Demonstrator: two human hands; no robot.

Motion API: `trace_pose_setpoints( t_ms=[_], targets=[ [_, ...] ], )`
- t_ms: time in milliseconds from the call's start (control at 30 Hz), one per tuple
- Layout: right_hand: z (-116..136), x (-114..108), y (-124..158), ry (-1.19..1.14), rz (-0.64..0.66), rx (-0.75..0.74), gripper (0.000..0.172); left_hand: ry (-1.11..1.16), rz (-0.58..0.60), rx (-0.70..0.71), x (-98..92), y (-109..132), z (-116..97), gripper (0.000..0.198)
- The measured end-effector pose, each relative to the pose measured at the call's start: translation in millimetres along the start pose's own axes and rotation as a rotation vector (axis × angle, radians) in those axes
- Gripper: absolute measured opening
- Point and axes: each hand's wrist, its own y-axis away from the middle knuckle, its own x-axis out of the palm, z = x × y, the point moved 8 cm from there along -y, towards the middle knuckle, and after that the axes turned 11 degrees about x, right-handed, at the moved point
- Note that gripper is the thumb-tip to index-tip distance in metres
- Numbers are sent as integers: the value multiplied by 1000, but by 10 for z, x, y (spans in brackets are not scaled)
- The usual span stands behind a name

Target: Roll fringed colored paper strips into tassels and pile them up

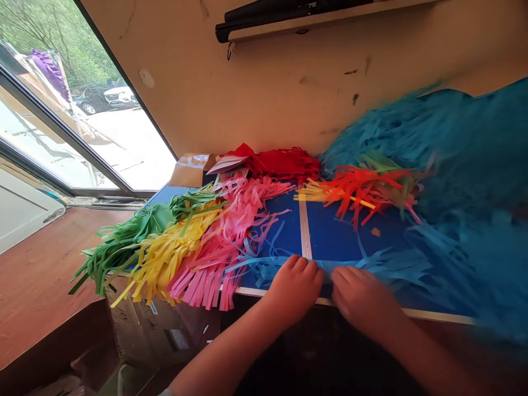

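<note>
A blue tissue paper tassel (383, 266) stretches sideways near the front edge of the blue table (284, 206), its cut strips fanning out at both ends. My left hand (299, 283) is closed around its middle, fingers curled over the paper. Close beside it, my right hand (358, 291) also grips the middle, slightly blurred. Pink (235, 220), yellow (181, 236) and green fringed tassels (152, 225) lie in piles to the left. Beyond my hands rests an orange-red tassel bunch (363, 187) with yellow and green strips.
A large heap of teal fringe (462, 148) covers the right side. Red fringe (284, 163) and a brown envelope (192, 170) lie at the back by the wall. Cardboard boxes (144, 330) stand below the table's left front. A shelf (330, 21) juts from the wall above.
</note>
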Motion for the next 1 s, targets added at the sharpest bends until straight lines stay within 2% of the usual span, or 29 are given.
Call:
trace_pose_setpoints(
  t_ms=[67,267,400,567,667,767,900,1000],
  targets=[
    [-3,16,-5,-12,29,21,21,-17,-3,56,28,-36,-66,14],
    [52,84,32,55,9,-61,22,-20,-66,63,120,31,-71,15],
    [-129,121,142,126,41,-23,22,-7,-98,76,95,156,-16,19],
    [-212,59,212,147,66,-17,19,81,-24,86,87,191,2,15],
    [-99,43,157,54,77,-57,18,117,16,30,97,145,51,14],
    [-65,151,57,-40,170,-51,22,162,33,-96,104,129,173,19],
    [-256,340,-83,-81,332,98,29,172,53,-257,118,182,306,19],
    [-390,400,-137,-128,436,166,33,159,49,-284,123,206,303,20]
  ],
)
